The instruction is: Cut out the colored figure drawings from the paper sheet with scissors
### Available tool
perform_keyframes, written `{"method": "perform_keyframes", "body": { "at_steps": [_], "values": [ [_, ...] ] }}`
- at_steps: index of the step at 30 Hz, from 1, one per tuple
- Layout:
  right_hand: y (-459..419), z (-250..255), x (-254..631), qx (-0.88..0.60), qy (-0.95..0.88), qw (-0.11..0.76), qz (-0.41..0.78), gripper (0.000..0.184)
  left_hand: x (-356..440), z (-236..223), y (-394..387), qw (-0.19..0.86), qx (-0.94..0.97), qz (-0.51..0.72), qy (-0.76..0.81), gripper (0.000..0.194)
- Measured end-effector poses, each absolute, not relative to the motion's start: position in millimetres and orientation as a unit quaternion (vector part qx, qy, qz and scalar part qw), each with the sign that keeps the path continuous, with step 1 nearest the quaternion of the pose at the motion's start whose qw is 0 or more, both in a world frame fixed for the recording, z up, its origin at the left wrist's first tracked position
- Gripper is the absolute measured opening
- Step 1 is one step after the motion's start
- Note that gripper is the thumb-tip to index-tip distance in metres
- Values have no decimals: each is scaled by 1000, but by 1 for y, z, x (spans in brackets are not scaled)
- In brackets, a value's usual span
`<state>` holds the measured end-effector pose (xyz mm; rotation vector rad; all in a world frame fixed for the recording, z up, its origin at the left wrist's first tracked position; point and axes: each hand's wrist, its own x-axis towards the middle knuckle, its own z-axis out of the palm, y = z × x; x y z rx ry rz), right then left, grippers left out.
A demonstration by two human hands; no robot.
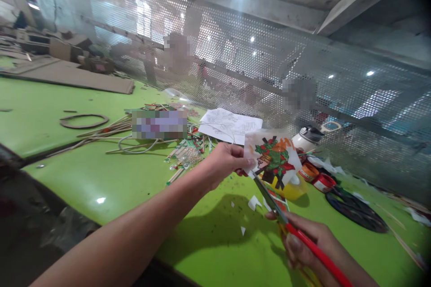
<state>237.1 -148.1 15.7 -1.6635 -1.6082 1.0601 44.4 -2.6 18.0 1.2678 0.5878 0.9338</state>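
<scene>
My left hand [226, 161] pinches the left edge of a printed paper cutout [274, 159] showing a red, green and black figure, and holds it up above the green table [101, 175]. My right hand [310, 244] grips red-handled scissors [286, 219] low at the right. The scissor blades point up and left and meet the bottom edge of the cutout. Small white paper scraps [253, 202] lie on the table under the blades.
A yellow bottle [292, 188] and two small red-lidded jars [316, 178] stand behind the cutout. A line-drawing sheet [229, 124], sticks and wire [134, 145] lie in the middle. A black ring [357, 208] is at right, a cardboard ring [84, 121] at left. Perforated mesh screen [269, 67] backs the table.
</scene>
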Motion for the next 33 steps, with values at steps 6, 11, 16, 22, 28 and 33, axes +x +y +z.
{"method": "perform_keyframes", "body": {
  "at_steps": [6, 11, 16, 22, 28, 33],
  "values": [
    [-148, 18, 233, -628, -590, 295, 413, 70, 44, 18, -3, 668, 559, 418, 259, 27],
    [-149, 20, 234, -630, -599, 286, 403, 68, 45, 18, -2, 668, 559, 418, 259, 28],
    [-149, 21, 234, -632, -614, 277, 382, 64, 45, 19, -3, 665, 563, 415, 263, 26],
    [-148, 23, 234, -633, -634, 278, 346, 57, 45, 19, -4, 664, 558, 420, 268, 26],
    [-148, 20, 235, -638, -636, 276, 335, 61, 46, 18, -3, 675, 546, 418, 266, 23],
    [-150, 15, 237, -636, -632, 279, 344, 71, 45, 18, -2, 686, 545, 409, 257, 16]
  ]
}}
